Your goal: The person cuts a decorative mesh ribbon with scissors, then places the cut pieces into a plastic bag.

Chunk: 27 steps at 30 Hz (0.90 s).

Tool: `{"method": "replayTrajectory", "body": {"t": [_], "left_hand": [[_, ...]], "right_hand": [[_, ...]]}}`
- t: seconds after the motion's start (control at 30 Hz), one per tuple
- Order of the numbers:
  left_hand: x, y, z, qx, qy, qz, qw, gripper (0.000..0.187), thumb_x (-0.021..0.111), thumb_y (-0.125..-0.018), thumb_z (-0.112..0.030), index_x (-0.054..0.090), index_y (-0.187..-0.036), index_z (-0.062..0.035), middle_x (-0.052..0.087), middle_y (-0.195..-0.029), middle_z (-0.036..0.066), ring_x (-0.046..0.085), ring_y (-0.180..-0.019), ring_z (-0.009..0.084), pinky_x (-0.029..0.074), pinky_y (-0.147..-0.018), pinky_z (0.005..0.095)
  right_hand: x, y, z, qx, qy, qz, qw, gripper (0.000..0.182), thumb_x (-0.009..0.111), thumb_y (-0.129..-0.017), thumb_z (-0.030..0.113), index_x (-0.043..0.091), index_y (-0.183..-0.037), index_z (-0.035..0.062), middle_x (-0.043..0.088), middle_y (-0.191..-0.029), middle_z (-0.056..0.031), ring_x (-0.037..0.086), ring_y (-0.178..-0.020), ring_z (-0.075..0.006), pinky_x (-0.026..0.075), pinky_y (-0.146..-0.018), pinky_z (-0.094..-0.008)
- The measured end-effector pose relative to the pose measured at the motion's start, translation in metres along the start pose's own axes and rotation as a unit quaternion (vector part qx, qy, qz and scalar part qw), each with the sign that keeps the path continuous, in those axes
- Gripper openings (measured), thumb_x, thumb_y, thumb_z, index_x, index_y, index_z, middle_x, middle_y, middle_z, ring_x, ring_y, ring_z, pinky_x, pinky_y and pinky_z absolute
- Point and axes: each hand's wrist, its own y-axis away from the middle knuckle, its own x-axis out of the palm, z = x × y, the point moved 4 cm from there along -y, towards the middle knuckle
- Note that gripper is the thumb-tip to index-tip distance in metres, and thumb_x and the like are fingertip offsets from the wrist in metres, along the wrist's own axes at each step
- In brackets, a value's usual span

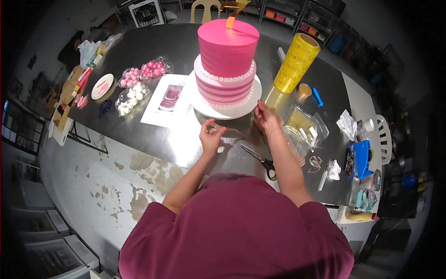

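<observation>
A big, shiny gray table [173,49] in the middle, with a bright white glow [179,139] near nine o'clock. At twelve o'clock, a pale yellow chair [206,3]. At one o'clock, dark shelves [301,17] with red and orange bins [280,17]. At three o'clock, a white chair [383,151]. At eight o'clock, a white floor [104,174] with worn brown patches [139,200]. At nine o'clock, a dark window [21,126]. At ten o'clock, a gray wall [46,51]. Dim light around the far edges.

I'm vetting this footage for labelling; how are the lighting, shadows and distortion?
Head view: bright glare washes the metal table near the printed sheet; the gold topper casts a shadow across the top of the cake; wide-angle distortion curves the table's edges; the picture's corners fall dark.
</observation>
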Motion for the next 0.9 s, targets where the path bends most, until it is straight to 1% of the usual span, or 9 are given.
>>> {"method": "replayTrajectory", "body": {"t": [0.07,0.17,0.3,0.4,0.47,0.6,0.7,0.8,0.9], "left_hand": [[-0.004,-0.004,-0.018,-0.044,-0.021,-0.021,0.999,0.047,0.066,-0.071,0.005,0.042,-0.112,0.0019,0.061,-0.082,0.012,0.060,-0.069,0.0139,0.049,-0.063,0.0226],[-0.004,-0.009,-0.033,-0.005,0.019,-0.042,0.999,0.043,0.066,-0.070,0.007,0.046,-0.108,0.0055,0.053,-0.099,0.012,0.059,-0.075,0.0133,0.051,-0.066,0.0237],[-0.014,-0.019,-0.028,0.000,-0.019,-0.056,0.998,0.040,0.066,-0.071,0.006,0.048,-0.106,0.0068,0.056,-0.096,0.012,0.059,-0.077,0.0142,0.051,-0.070,0.0242],[-0.030,-0.028,-0.029,0.034,-0.051,-0.087,0.994,0.038,0.069,-0.069,0.004,0.050,-0.102,0.0063,0.057,-0.089,0.010,0.059,-0.073,0.0132,0.050,-0.065,0.0219],[-0.045,-0.036,-0.028,0.065,-0.065,-0.110,0.990,0.030,0.068,-0.070,0.003,0.054,-0.097,0.0056,0.061,-0.077,0.007,0.059,-0.071,0.0110,0.049,-0.065,0.0215],[-0.042,-0.042,-0.043,0.062,-0.126,-0.110,0.984,0.025,0.063,-0.077,-0.002,0.054,-0.100,0.0049,0.061,-0.079,0.007,0.057,-0.068,0.0103,0.049,-0.064,0.0207],[-0.036,-0.045,-0.044,0.063,-0.143,-0.106,0.982,0.022,0.061,-0.080,-0.004,0.054,-0.099,0.0047,0.059,-0.079,0.007,0.056,-0.066,0.0098,0.047,-0.061,0.0202],[-0.037,-0.044,-0.037,0.055,-0.120,-0.081,0.988,0.019,0.058,-0.082,-0.005,0.053,-0.099,0.0038,0.058,-0.083,0.006,0.055,-0.066,0.0098,0.048,-0.062,0.0207],[-0.037,-0.034,-0.036,0.035,-0.111,-0.055,0.992,0.020,0.055,-0.085,-0.006,0.052,-0.103,0.0020,0.055,-0.088,0.006,0.055,-0.069,0.0097,0.050,-0.064,0.0224]], "right_hand": [[-0.001,-0.007,-0.001,0.010,-0.012,0.015,1.000,0.019,0.060,-0.080,0.004,0.055,-0.098,0.0008,0.058,-0.089,-0.0050,0.055,-0.075,-0.0112,0.049,-0.063,-0.0186],[-0.006,-0.020,0.001,0.023,0.019,0.033,0.999,0.016,0.060,-0.081,0.010,0.056,-0.095,0.0027,0.058,-0.081,-0.0032,0.055,-0.068,-0.0110,0.049,-0.060,-0.0190],[-0.003,-0.016,0.007,0.053,0.030,0.034,0.998,0.010,0.059,-0.082,0.013,0.056,-0.087,0.0050,0.058,-0.076,-0.0028,0.054,-0.063,-0.0102,0.050,-0.058,-0.0203],[-0.004,-0.018,0.012,0.040,0.008,0.029,0.999,0.007,0.057,-0.084,0.014,0.055,-0.084,0.0071,0.058,-0.076,-0.0028,0.055,-0.064,-0.0102,0.049,-0.057,-0.0205],[-0.009,-0.025,0.018,0.026,0.005,0.052,0.998,0.008,0.059,-0.083,0.012,0.053,-0.086,0.0092,0.059,-0.080,-0.0028,0.055,-0.065,-0.0110,0.049,-0.060,-0.0220],[-0.008,-0.026,0.025,0.004,0.019,0.102,0.995,0.008,0.057,-0.085,0.014,0.051,-0.089,0.0112,0.060,-0.086,-0.0032,0.056,-0.067,-0.0116,0.049,-0.065,-0.0242],[-0.003,-0.023,0.026,-0.016,0.042,0.084,0.995,0.008,0.054,-0.086,0.015,0.049,-0.091,0.0101,0.060,-0.090,-0.0056,0.056,-0.069,-0.0136,0.049,-0.068,-0.0270],[-0.005,-0.020,0.027,-0.014,0.044,0.074,0.996,0.007,0.053,-0.087,0.017,0.052,-0.086,0.0105,0.060,-0.081,-0.0046,0.056,-0.071,-0.0139,0.049,-0.067,-0.0285],[-0.009,-0.014,0.030,-0.042,0.079,0.098,0.991,0.017,0.054,-0.087,0.017,0.043,-0.097,0.0088,0.059,-0.085,-0.0090,0.056,-0.069,-0.0178,0.050,-0.067,-0.0316]]}}
